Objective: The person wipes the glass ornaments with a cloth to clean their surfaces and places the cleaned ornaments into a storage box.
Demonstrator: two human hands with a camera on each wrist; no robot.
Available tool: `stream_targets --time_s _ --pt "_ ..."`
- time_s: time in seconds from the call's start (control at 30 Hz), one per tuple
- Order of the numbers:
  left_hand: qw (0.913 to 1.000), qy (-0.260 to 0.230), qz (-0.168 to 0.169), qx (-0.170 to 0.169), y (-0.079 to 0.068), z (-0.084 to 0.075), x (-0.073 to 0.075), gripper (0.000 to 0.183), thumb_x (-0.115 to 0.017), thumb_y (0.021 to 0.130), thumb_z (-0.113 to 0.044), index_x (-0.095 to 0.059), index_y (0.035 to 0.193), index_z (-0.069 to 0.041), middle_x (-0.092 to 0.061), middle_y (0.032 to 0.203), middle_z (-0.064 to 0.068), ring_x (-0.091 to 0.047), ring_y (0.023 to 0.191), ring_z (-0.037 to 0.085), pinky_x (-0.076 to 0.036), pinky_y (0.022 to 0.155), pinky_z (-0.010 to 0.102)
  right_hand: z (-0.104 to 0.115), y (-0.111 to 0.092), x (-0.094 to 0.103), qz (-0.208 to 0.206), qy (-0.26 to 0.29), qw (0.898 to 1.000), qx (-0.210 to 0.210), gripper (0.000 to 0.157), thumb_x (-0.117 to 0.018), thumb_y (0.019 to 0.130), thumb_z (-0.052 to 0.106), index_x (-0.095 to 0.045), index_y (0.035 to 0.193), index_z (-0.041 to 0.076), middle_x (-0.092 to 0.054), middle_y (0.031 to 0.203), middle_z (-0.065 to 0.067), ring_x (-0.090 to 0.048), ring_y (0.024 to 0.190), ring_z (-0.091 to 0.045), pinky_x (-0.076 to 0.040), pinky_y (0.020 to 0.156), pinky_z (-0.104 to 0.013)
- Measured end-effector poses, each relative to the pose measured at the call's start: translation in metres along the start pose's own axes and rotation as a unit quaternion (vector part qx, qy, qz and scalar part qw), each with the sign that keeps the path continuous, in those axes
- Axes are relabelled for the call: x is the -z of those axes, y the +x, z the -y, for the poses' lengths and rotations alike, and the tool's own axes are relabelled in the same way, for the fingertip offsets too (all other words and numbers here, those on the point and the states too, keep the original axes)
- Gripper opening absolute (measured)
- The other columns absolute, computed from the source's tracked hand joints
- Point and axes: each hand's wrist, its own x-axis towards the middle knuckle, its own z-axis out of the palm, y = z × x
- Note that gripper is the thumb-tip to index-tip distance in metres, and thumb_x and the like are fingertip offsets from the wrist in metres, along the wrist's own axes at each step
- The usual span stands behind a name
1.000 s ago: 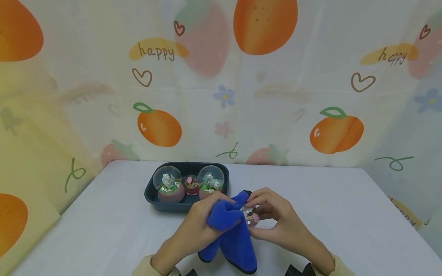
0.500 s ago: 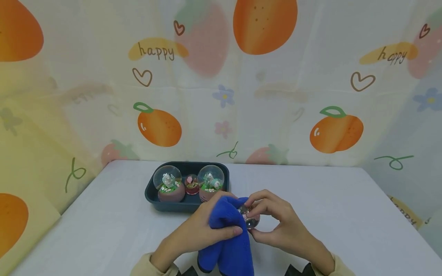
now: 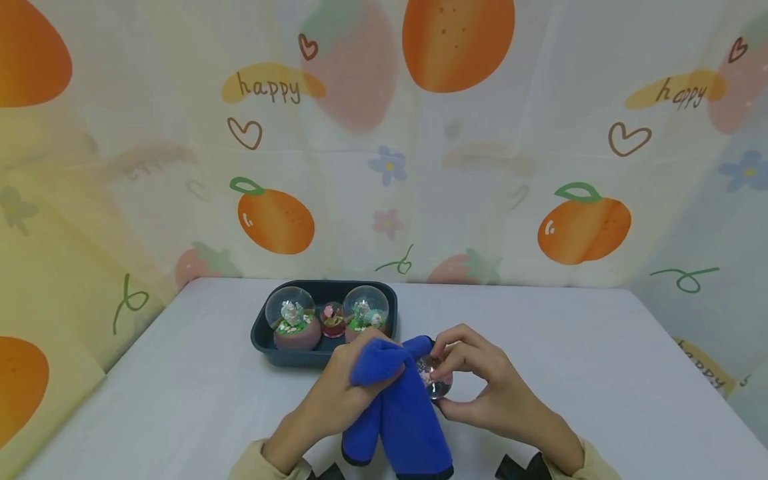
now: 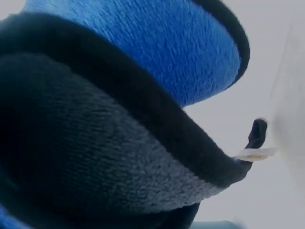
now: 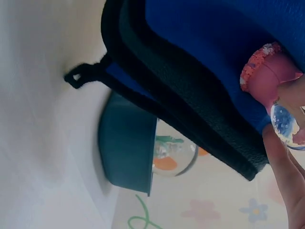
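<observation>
My left hand [image 3: 342, 390] grips a blue plush cloth [image 3: 414, 430] with dark edging, whose folds hang below the fingers. In the right wrist view, the cloth [image 5: 200, 28] shows a dark grey underside and a small loop at one corner. My right hand [image 3: 489, 380] pinches a small snow globe [image 3: 443, 389] between thumb and fingers, against the cloth's right side. Its pink base [image 5: 274, 74] and part of its clear ball show in the right wrist view; cloth and fingers hide the rest. Cloth [image 4: 181, 47] fills much of the left wrist view, where no fingers show.
Behind my left hand, a dark teal tray [image 3: 288, 359] holds two larger snow globes, the left globe [image 3: 292, 317] and the right globe [image 3: 365, 313]. A small red-based globe [image 3: 333, 320] sits between them. A fruit-printed curtain [image 3: 468, 220] hangs behind the white table [image 3: 570, 353].
The left hand shifts and refolds the cloth around the small globe. The globe turns a little in the right fingers, showing more of its clear ball. The tray stays put.
</observation>
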Motion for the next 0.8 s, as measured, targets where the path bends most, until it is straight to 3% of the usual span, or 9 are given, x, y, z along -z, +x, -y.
stream_targets --time_s 0.13,0.33,0.43,0.53,0.8 --pt "0.9997 0.007 -0.024 0.002 0.0 0.001 0.005 0.02 -0.063 0.096 -0.011 -0.059 0.115 -0.008 -0.071 0.106 0.006 -0.069 0.096 0.015 -0.057 0.086 0.036 -0.002 0.0 0.004 -0.008 -0.021 1.0 -0.002 0.048 -0.079 0.063 -0.019 -0.063 0.098 0.01 -0.055 0.108 -0.01 -0.059 0.094 -0.012 -0.057 0.072 -0.022" --pt "0.9956 0.023 -0.089 -0.019 0.0 0.0 0.02 0.022 -0.067 0.091 -0.003 -0.06 0.112 -0.007 -0.071 0.103 0.006 -0.069 0.095 0.013 -0.057 0.086 0.035 -0.007 -0.001 0.014 -0.027 -0.039 0.999 -0.013 0.049 -0.081 0.062 -0.018 -0.062 0.099 0.008 -0.055 0.106 -0.01 -0.065 0.098 -0.012 -0.059 0.081 -0.025" --pt "0.9938 0.043 -0.099 -0.026 -0.001 -0.003 0.026 0.024 -0.069 0.089 -0.004 -0.062 0.111 -0.009 -0.072 0.102 0.004 -0.069 0.095 0.013 -0.057 0.086 0.038 -0.011 -0.001 0.017 -0.034 -0.053 0.998 -0.022 0.05 -0.082 0.062 -0.017 -0.061 0.101 0.007 -0.055 0.105 -0.008 -0.063 0.098 -0.01 -0.059 0.081 -0.025" --pt "0.9948 0.051 -0.084 -0.023 -0.002 -0.007 0.029 0.025 -0.071 0.089 -0.006 -0.063 0.112 -0.011 -0.073 0.104 0.003 -0.07 0.096 0.016 -0.059 0.085 0.043 -0.014 -0.001 0.018 -0.037 -0.065 0.997 -0.029 0.051 -0.083 0.063 -0.016 -0.062 0.103 0.007 -0.056 0.105 -0.007 -0.063 0.098 -0.008 -0.058 0.081 -0.023" --pt "0.9998 -0.002 0.013 0.011 -0.003 -0.017 0.028 0.025 -0.069 0.093 -0.014 -0.059 0.116 -0.014 -0.072 0.108 0.004 -0.071 0.097 0.017 -0.06 0.081 0.04 -0.023 -0.003 0.021 -0.037 -0.083 0.995 -0.042 0.049 -0.083 0.065 -0.013 -0.063 0.106 0.007 -0.058 0.106 -0.006 -0.062 0.095 -0.009 -0.059 0.077 -0.021"
